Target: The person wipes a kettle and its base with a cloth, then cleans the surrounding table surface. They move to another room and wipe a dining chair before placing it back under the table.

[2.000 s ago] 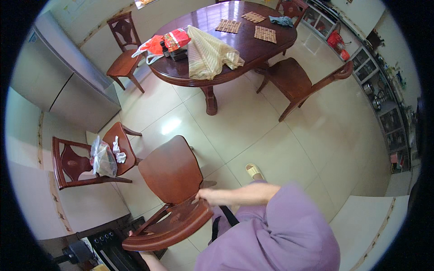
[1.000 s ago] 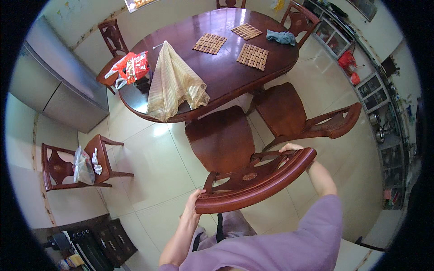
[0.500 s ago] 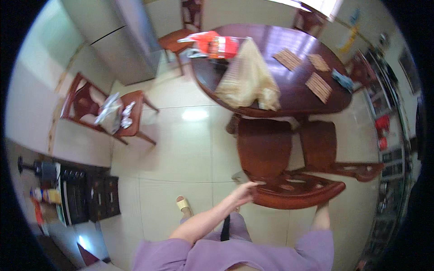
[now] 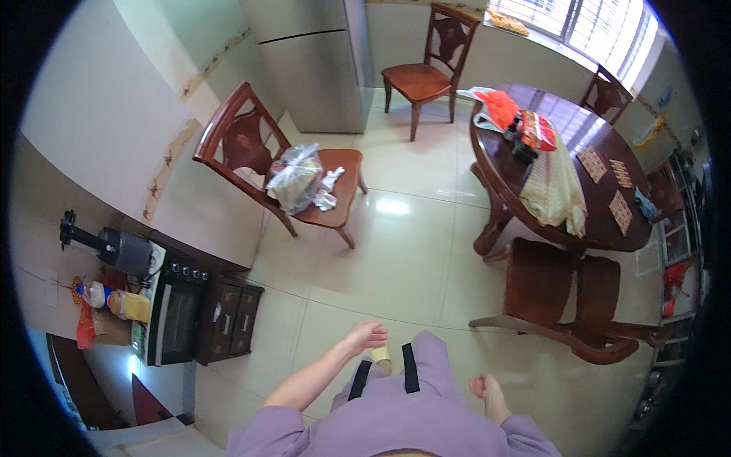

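My left hand (image 4: 365, 337) hangs in the air over the floor in front of my legs, fingers loosely stretched, with nothing in it. Off to the right, my right hand (image 4: 485, 385) also hangs free, its fingers loosely curled and holding nothing. Nearest to it is a dark wooden chair (image 4: 537, 282) with a carved back, standing beside a similar chair (image 4: 598, 289) at the table's near side. Both hands are apart from the chairs. A plastic bag (image 4: 297, 180) and crumpled white paper (image 4: 329, 189) lie on another wooden chair (image 4: 340, 161) ahead on the left.
The oval wooden table (image 4: 487, 175) bears a pale cloth (image 4: 554, 194), a red package (image 4: 537, 131) and woven mats (image 4: 620, 212). A steel fridge (image 4: 316, 84) and another chair (image 4: 420, 80) stand at the back. On the left are an oven (image 4: 180, 316) and a dark drawer cabinet (image 4: 228, 324).
My left hand has let go of the chair's back, and my right hand has come away from it. My view has swung left, so the chairs and table now appear farther right.
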### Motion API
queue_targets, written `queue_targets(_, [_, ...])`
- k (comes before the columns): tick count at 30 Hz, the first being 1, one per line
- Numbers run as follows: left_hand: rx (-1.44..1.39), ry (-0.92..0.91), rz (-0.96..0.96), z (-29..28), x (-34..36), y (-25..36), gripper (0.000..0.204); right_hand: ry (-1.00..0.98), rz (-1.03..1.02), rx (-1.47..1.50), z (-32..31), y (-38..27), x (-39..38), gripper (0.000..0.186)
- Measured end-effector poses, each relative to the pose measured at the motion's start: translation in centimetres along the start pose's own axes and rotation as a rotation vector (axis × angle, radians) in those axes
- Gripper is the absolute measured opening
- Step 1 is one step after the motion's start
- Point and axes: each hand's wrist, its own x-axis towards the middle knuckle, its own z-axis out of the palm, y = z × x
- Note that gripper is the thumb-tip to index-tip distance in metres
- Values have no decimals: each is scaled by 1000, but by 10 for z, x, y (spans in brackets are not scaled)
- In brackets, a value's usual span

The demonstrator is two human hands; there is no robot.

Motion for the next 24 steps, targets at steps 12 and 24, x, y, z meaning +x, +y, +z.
queue_targets(12, [-81, 301, 297, -211, -34, 201, 31, -335, -344, -541, 446, -106, -91, 18])
queue_targets(24, [257, 968, 829, -441, -138, 423, 25, -787, -276, -801, 795, -3, -155, 21])
